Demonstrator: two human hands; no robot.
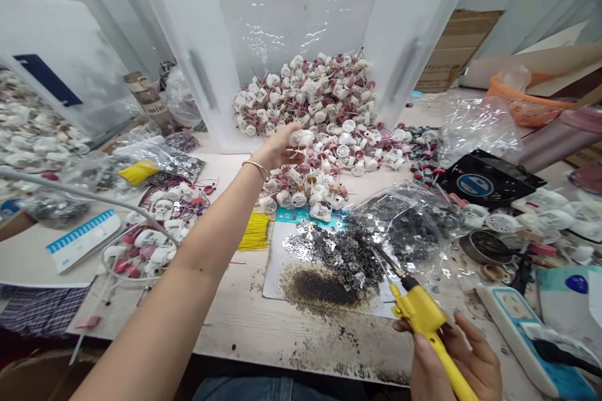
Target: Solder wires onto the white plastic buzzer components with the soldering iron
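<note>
My left hand [282,145] reaches into the near edge of a heap of small white and pink plastic parts [310,94]. Its fingers curl about a white plastic part [305,137] at the fingertips; the grip is partly hidden. In my right hand [456,357] is a yellow soldering gun [423,313], its dark tip pointing up and left. That tip is close to a pile of small silvery metal pieces [348,254], which lies on a white sheet [273,276]. Dark brown residue [324,285] covers the sheet's near part.
A big translucent bin [179,31] lies tipped, its mouth spilling the heap. Yellow wires [254,232] lie left of the sheet. At right are a plastic bag of metal pieces [414,219], a black fan-like unit [493,178], a round tin [484,245] and a power strip [531,338].
</note>
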